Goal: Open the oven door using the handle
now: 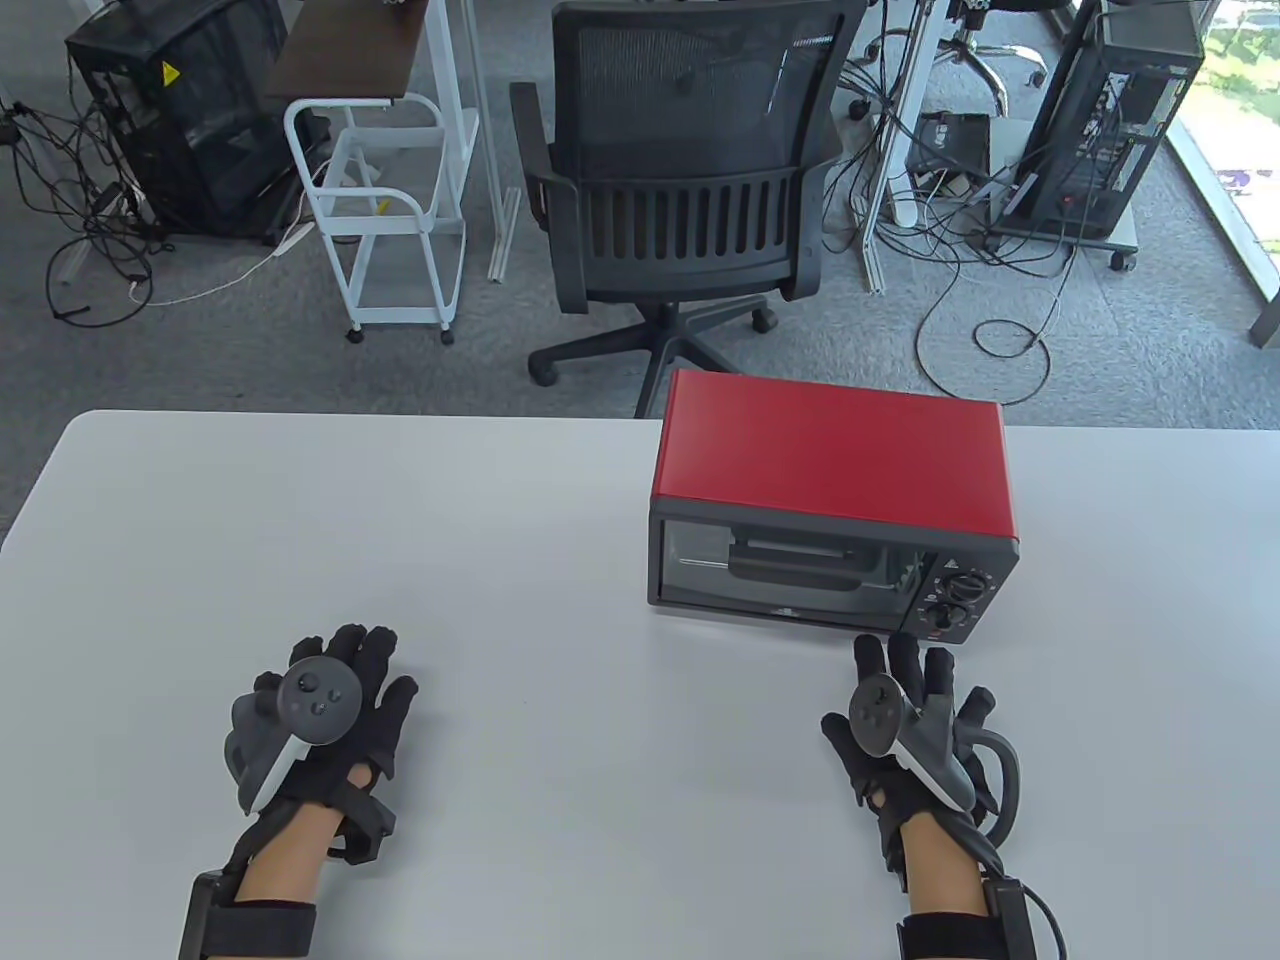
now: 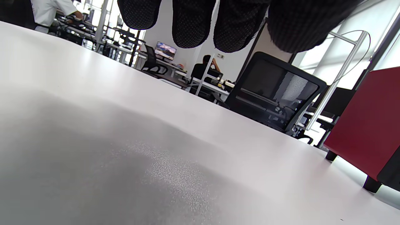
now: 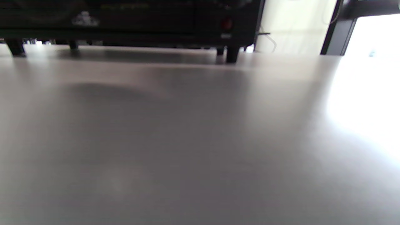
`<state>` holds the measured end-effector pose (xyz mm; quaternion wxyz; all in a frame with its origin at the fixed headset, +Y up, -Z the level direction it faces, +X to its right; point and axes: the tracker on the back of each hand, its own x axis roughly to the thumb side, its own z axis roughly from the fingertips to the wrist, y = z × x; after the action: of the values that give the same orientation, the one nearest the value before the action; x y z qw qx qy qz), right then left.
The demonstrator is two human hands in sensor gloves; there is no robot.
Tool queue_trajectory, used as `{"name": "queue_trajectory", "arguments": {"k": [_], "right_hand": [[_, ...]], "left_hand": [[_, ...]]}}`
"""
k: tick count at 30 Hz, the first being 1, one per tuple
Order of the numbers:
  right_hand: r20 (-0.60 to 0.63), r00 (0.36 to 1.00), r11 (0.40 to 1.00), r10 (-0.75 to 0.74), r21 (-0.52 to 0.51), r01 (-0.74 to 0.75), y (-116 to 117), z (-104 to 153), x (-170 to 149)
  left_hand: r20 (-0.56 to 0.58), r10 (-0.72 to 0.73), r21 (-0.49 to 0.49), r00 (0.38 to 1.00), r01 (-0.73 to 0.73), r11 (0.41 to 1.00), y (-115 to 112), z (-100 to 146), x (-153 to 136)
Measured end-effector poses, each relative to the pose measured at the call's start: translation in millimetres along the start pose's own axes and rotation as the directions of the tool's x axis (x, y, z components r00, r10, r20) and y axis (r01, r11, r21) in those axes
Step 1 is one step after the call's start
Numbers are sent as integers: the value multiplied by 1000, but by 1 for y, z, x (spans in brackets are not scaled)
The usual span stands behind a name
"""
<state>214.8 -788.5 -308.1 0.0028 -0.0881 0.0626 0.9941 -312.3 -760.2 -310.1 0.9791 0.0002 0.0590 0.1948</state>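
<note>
Nothing is done yet: the red metal toaster oven [image 1: 835, 465] has its dark glass door [image 1: 785, 565] shut, its handle untouched. The left hand [image 1: 320, 705] and right hand [image 1: 905, 715] lie on the white table [image 1: 500, 560] with fingers spread, holding nothing; reaching, gripping and pulling all remain.

four gloved fingertips [image 2: 192, 23] of the left hand [image 2: 237, 22] are seen hanging in from the top edge, spread, w/ nothing held. white table [image 2: 125, 140] fills the near & mid ground. red oven [image 2: 365, 125] side is seen at right, on black feet. black mesh chair [image 2: 275, 93] is seen beyond the far table edge. office bg w/ a seated person [image 2: 207, 64].
</note>
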Motion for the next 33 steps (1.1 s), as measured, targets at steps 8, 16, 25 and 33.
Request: {"name": "queue_trajectory", "arguments": {"k": [8,16,25,33], "right_hand": [[3,1000,1000,10,1,-10,0,0,2],[5,1000,1000,11,2,-11,0,0,3],[6,1000,1000,-9,7,9,0,0,5],[12,991,991,-132,-22,132,-10,-2,11]], "left_hand": [[-1,-6,-4,1000,6,1000,0,0,0],[-4,-4,-4,1000,4,1000,0,0,-1],[-4,-1,-4,1000,1,1000,0,0,-2],[-10,19,-9,1000,-19,1000,1,-1,-2]]}}
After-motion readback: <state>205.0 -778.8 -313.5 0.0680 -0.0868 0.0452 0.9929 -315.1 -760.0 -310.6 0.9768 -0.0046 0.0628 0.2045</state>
